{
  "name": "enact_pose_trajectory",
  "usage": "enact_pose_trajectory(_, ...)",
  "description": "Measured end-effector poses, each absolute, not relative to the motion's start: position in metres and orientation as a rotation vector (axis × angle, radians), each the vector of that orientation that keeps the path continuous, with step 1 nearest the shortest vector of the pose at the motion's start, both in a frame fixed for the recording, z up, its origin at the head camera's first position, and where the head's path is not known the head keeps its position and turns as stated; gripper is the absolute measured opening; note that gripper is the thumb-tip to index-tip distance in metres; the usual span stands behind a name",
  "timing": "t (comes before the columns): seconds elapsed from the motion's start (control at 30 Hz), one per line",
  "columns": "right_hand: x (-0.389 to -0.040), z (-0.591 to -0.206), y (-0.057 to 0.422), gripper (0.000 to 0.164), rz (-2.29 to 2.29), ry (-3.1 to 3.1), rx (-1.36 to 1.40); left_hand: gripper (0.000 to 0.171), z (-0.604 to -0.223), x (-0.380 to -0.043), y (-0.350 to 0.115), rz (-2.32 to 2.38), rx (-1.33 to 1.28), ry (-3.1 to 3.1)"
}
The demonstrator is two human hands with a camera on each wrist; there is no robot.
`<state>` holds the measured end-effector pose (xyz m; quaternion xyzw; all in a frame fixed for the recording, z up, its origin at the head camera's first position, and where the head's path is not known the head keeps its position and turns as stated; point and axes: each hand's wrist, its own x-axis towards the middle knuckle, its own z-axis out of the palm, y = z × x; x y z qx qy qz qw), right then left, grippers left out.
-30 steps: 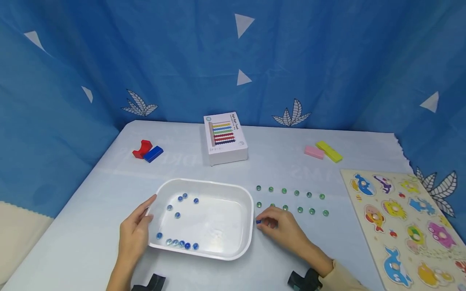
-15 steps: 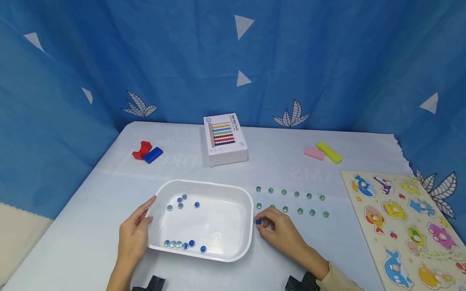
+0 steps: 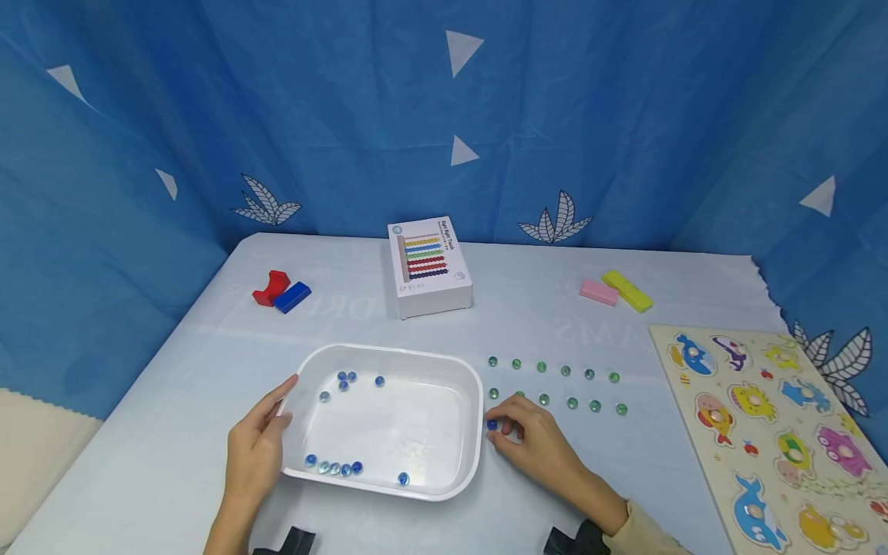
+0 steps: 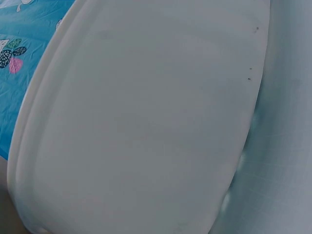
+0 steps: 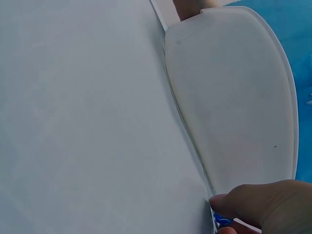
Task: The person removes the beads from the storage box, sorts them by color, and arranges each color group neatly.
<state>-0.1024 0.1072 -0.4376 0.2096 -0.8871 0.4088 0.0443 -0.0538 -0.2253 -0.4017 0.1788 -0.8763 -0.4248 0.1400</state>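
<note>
My left hand (image 3: 255, 445) grips the left rim of a white plastic tray (image 3: 416, 356), thumb on the near part of the rim. Blue and clear glass marbles (image 3: 379, 381) lie loose in the tray, some at the back left and others along the near wall. Just outside the tray's right rim, my right hand (image 3: 544, 443) pinches a dark blue marble (image 3: 492, 425) between thumb and index finger. The right wrist view shows the blue marble (image 5: 223, 219) partly covered by the thumb (image 5: 243, 202). The tray's outer wall (image 4: 141, 122) fills most of the left wrist view.
Two rows of green marbles (image 3: 565, 371) lie right of the tray. A picture puzzle board (image 3: 701, 459) occupies the right side. Behind stand a white box (image 3: 433, 301), red (image 3: 272, 288) and blue (image 3: 292, 297) blocks at left, and pink (image 3: 598, 292) and yellow (image 3: 627, 290) blocks at right.
Marbles in the tray have rolled about; one along the near wall has moved right, apart from the others. Both hands stay almost in place, the right still pinching the blue marble.
</note>
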Motion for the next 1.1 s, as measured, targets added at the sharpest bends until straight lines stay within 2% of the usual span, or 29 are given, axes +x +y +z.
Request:
enact_pose_trajectory(0.2,-0.101,-0.435,0.107,0.025,1.249,-2.742,0.620,0.042,-0.403,-0.052,-0.226,-1.216,0.519,-2.530)
enact_pose_trajectory(0.33,-0.100,-0.429,0.109,0.030,1.193,-2.787,0.647,0.042,-0.402,-0.052,-0.226,-1.229,0.508,-2.529)
enact_pose_trajectory(0.47,-0.101,-0.412,0.112,0.036,1.113,-2.781,0.752,0.042,-0.401,-0.051,-0.226,-1.233,0.487,-2.535)
enact_pose_trajectory(0.6,-0.106,-0.381,0.102,0.029,1.077,-2.745,0.811,0.042,-0.404,-0.052,-0.229,-1.210,0.463,-2.521)
enact_pose_trajectory(0.83,-0.123,-0.332,0.051,0.022,1.007,-2.779,0.943,0.042,-0.416,-0.055,-0.234,-1.183,0.433,-2.510)
enact_pose_trajectory(1.1,-0.156,-0.348,-0.035,0.028,0.755,-2.914,1.120,0.041,-0.402,-0.053,-0.227,-1.246,0.462,-2.510)
